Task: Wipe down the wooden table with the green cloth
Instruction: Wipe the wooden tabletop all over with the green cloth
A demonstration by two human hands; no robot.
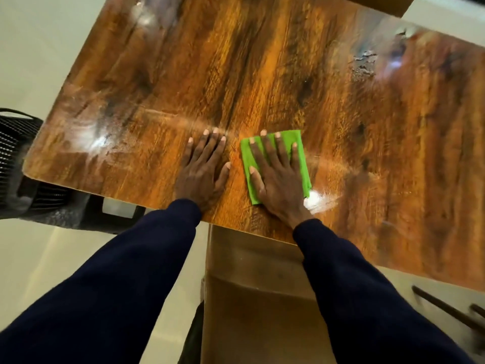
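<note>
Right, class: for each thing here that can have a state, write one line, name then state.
Glossy wooden table: streaked, with shiny patches.
Right hand: fingers straight and spread, pressing the folded green cloth.
Left hand: flat on bare wood beside the cloth.
Green cloth: folded, flat on the table under the right hand.

cloth (301, 164) on bench (262, 74), near its front edge | right hand (275, 174) on top of cloth | left hand (203, 166) on bench, just left of cloth
</note>
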